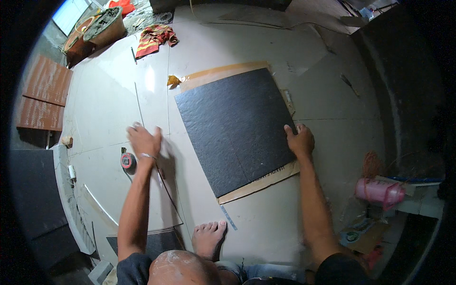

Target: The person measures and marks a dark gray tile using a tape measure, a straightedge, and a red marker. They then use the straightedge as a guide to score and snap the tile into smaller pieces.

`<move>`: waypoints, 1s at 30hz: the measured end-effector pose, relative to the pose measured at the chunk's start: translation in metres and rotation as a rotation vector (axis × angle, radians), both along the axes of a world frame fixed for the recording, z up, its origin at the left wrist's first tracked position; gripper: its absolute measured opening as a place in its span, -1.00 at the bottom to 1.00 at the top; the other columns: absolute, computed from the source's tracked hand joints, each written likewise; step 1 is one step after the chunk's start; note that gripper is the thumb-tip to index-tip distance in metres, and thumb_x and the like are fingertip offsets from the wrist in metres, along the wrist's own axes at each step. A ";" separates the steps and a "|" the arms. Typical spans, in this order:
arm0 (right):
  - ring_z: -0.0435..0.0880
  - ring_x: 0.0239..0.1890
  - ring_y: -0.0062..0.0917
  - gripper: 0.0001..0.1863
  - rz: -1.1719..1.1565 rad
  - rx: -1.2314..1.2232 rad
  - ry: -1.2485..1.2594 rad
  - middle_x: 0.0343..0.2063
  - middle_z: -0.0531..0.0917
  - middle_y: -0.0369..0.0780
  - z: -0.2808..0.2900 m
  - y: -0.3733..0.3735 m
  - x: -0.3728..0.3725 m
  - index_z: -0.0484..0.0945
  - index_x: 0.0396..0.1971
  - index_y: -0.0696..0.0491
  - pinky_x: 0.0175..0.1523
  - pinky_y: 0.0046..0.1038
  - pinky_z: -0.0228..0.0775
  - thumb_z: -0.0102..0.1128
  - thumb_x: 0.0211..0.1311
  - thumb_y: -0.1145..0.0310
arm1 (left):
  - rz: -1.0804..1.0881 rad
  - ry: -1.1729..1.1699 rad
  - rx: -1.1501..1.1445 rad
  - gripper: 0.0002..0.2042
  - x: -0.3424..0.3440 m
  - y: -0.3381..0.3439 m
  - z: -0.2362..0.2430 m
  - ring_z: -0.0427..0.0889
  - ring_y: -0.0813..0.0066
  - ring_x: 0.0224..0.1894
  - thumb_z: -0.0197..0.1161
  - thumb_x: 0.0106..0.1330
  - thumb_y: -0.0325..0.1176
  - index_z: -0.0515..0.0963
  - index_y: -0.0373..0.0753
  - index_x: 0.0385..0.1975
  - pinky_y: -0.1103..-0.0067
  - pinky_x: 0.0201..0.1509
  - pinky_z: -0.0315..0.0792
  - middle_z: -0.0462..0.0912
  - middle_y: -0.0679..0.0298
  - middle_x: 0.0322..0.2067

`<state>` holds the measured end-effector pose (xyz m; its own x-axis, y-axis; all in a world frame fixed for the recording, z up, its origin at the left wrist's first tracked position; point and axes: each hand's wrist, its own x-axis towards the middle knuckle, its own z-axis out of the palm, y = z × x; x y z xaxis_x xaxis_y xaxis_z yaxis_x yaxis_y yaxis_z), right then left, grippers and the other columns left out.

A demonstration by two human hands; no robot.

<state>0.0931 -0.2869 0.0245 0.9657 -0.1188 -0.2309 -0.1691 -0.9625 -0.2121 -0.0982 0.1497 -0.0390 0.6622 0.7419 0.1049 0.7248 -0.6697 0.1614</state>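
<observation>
A large square dark grey tile (237,133) with a rough face lies in front of me on a flat piece of brown cardboard (259,186). My right hand (300,140) holds the tile's right edge, thumb on top and the other fingers curled at the side. Left of the tile, my left hand (145,142) is low over the floor, slightly blurred, its thumb apart from the fingers and nothing visible in it. A long thin dark line or strip (170,197) runs beneath that hand. Close by its wrist lies a red and black tape measure (127,161).
Mortar-filled buckets (105,26) and a red-yellow cloth (156,40) are at the far left. Reddish-brown panels (45,88) lean at the left. A thin grey strip (228,218) lies near my foot. A pink container (380,191) sits at the right.
</observation>
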 end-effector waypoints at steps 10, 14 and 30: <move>0.49 0.36 0.01 -0.07 0.118 -0.038 0.200 0.30 0.49 0.13 -0.022 -0.036 0.015 0.39 0.35 0.27 0.40 -0.07 0.37 0.19 0.36 -0.31 | 0.055 0.071 -0.953 -0.28 -0.011 -0.166 0.003 0.51 -0.41 0.15 0.45 0.19 -0.07 0.43 -0.75 0.00 0.14 0.30 0.43 0.47 -0.52 0.06; 0.55 0.31 -0.03 -0.01 0.049 -0.031 0.171 0.25 0.55 0.13 -0.017 -0.026 0.016 0.51 0.24 0.29 0.37 -0.06 0.41 0.27 0.22 -0.40 | 0.302 -0.108 -0.883 -0.54 0.004 -0.159 -0.017 0.56 0.03 -0.29 0.45 0.15 -0.19 0.50 -0.58 -0.36 0.26 -0.13 0.47 0.54 -0.13 -0.37; 0.73 0.04 0.04 0.06 0.149 0.249 -0.134 -0.08 0.70 0.26 -0.020 -0.060 0.018 0.66 -0.09 0.44 0.18 -0.13 0.54 0.23 0.17 -0.51 | 0.298 -0.188 -0.719 -0.50 0.003 -0.149 0.013 0.70 -0.16 -0.12 0.38 0.22 -0.06 0.57 -0.47 -0.15 0.21 0.03 0.52 0.71 -0.23 -0.21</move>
